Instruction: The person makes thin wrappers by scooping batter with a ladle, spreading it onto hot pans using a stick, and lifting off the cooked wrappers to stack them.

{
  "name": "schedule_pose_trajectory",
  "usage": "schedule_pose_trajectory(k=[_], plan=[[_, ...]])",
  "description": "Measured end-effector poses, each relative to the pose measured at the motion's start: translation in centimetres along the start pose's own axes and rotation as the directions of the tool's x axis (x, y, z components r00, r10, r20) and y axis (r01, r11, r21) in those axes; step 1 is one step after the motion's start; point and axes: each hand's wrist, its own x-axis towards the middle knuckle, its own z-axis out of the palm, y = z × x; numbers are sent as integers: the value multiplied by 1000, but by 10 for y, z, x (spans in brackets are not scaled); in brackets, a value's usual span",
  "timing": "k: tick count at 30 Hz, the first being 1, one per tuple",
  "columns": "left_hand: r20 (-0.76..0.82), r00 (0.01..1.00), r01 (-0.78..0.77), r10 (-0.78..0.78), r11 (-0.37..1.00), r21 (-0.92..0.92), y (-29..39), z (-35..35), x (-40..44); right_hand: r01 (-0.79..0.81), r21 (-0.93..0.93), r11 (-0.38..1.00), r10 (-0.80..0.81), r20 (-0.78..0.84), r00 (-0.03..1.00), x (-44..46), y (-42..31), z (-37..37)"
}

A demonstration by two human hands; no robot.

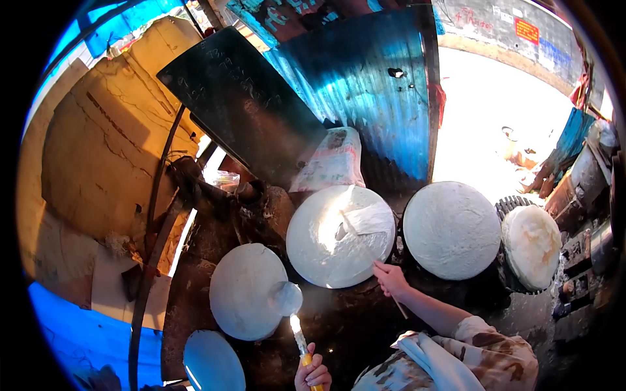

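Observation:
Closed around the yellow handle of a ladle, my left hand [313, 373] is at the bottom of the view. The ladle's round pale bowl [285, 298] overlaps the edge of a round pale griddle [244, 293]. My right hand [390, 279] grips a thin stick [372, 257] at the front edge of the middle griddle [310, 238]. That stick reaches over the surface toward a pale, flat, fabric-like piece [368, 221]; whether the two are joined I cannot tell. White coating covers this griddle, with bright sunlight across it.
Another white-covered round griddle [451, 229] stands right of the middle one. Beyond it, round flatbreads [531, 247] lie on a ridged-edge tray. A bluish round plate [214, 362] is at lower left. Behind stand a printed sack [331, 159], a dark board [241, 104] and corrugated metal [365, 85].

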Motion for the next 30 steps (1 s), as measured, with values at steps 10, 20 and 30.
schedule_pose_trajectory(k=[10,20,30], plan=[[-172,984,102,-40,923,370,31,1,13,-97,61,993,90,115,989,-10,23,-1],[-193,980,197,-49,395,897,1,74,120,-182,-193,964,223,216,951,1,-20,-41],[-433,805,202,405,499,843,-91,-40,199,180,70,981,-180,-4,984,5,66,-5]])
